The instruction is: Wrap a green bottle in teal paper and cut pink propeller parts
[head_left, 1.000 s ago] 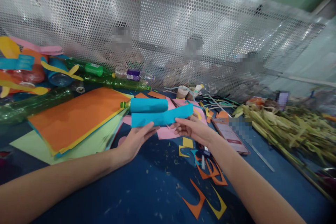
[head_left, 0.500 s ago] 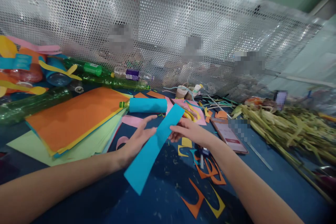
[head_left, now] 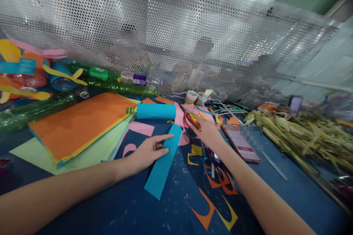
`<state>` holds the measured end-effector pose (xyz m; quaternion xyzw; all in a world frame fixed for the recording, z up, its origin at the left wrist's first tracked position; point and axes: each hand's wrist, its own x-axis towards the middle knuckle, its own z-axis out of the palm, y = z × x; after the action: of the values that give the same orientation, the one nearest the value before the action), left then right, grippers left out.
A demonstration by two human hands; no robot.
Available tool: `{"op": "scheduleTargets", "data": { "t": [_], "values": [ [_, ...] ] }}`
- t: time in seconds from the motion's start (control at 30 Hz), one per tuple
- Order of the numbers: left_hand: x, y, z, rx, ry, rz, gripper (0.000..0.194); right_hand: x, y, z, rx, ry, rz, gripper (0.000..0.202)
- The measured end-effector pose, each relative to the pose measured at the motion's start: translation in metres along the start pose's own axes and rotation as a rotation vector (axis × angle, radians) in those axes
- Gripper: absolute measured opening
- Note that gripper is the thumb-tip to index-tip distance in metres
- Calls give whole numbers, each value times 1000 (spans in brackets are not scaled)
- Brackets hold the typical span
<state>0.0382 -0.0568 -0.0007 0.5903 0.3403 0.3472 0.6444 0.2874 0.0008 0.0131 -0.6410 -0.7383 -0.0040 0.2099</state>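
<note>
A long strip of blue paper (head_left: 163, 170) slants across the dark blue table in front of me. My left hand (head_left: 150, 152) pinches its upper left edge, with the index finger and thumb lying over the strip. Farther right, the fingers of my right hand (head_left: 205, 130) are closed on the red handles of a pair of scissors (head_left: 190, 120), which lie over pink paper with the blades pointing away to the left. Just beyond the strip, a bottle wrapped in blue paper (head_left: 156, 111) rests on its side, its green cap facing left.
A stack of coloured paper (head_left: 85, 125) lies at left, with green bottles (head_left: 35, 110) behind it. Orange offcuts (head_left: 205, 214) and a yellow offcut (head_left: 228, 214) are scattered at front right. A phone (head_left: 242, 145) and dried husks (head_left: 292, 139) are farther right. A perforated metal screen (head_left: 171, 25) closes the back.
My right hand has let go of the blue strip and moved up and right onto the scissors. The strip has dropped lower toward the table, still in my left hand.
</note>
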Motion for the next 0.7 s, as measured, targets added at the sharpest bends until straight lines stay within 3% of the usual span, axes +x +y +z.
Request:
{"op": "scheduleTargets", "data": {
  "t": [0.13, 0.33, 0.53, 0.7],
  "values": [
    [-1, -1, -1, -23, -42, -8, 53, -3, -1, 10, -73, 8, -58, 18],
    [1, -6, -2, -66, -71, 6, 54, -5, -2, 9, -47, -21, -55, 6],
    [2, -5, -1, -74, -32, 1, 52, 1, -5, -4, 140, 40, 118, 23],
    [0, -4, -1, -96, -14, -17, 53, 5, -7, -14, 457, -46, 279, 36]
  ]
}}
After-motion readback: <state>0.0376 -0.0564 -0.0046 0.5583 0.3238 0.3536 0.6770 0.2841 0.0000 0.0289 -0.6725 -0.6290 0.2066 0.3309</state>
